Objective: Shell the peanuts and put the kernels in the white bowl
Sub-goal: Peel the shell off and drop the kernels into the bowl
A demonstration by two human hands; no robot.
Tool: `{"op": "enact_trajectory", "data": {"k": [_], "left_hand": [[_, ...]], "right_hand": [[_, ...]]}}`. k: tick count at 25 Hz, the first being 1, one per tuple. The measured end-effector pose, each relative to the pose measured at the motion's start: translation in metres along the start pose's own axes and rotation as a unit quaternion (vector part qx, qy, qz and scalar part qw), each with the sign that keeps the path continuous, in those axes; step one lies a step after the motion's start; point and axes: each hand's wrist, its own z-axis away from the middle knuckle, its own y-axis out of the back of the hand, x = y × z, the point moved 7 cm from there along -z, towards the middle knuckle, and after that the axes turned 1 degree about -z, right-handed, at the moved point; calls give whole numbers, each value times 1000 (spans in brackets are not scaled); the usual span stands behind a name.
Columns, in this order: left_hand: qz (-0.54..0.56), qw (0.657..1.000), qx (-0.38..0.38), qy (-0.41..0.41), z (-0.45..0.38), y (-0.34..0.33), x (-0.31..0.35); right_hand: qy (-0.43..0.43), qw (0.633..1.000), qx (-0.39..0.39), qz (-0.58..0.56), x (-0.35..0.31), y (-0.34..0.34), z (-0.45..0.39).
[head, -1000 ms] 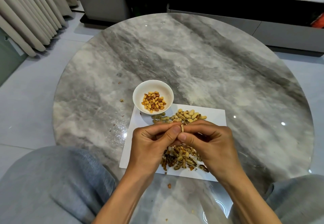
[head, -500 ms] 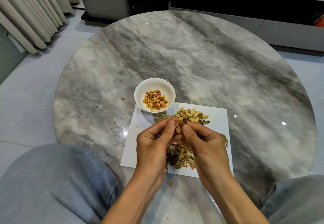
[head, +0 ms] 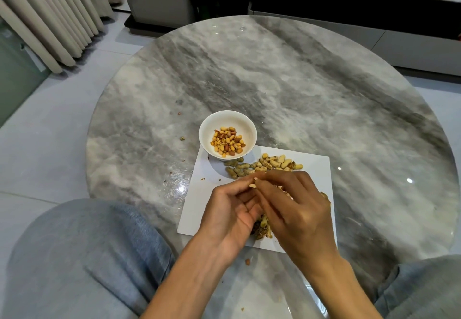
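Both grips (head: 254, 184) above shell pile (head: 262, 229)

Kernels (head: 228, 142) in bowl (head: 209, 129) at sheet's (head: 316, 166) far-left corner; peanuts (head: 264, 165) just right; shells (head: 262, 227) nearer

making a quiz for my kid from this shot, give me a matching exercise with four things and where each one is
Things:
1. kernels
2. unshelled peanuts
3. empty shells
4. white bowl

Places:
A. heaped on the near part of the paper, partly under the hands
B. on the far left corner of the white paper
C. inside the bowl
D. on the far part of the paper, just beyond the hands

Pairs: 1-C, 2-D, 3-A, 4-B
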Motion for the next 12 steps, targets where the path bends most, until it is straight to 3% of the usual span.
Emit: {"op": "enact_trajectory", "data": {"k": [6, 12], "left_hand": [[5, 999, -27, 18, 1, -3, -4], [-43, 999, -25, 4, 3, -4, -1]], "right_hand": [[-9, 1000, -13, -9, 1, 3, 6], [-157, 979, 2, -129, 14, 2, 9]]}}
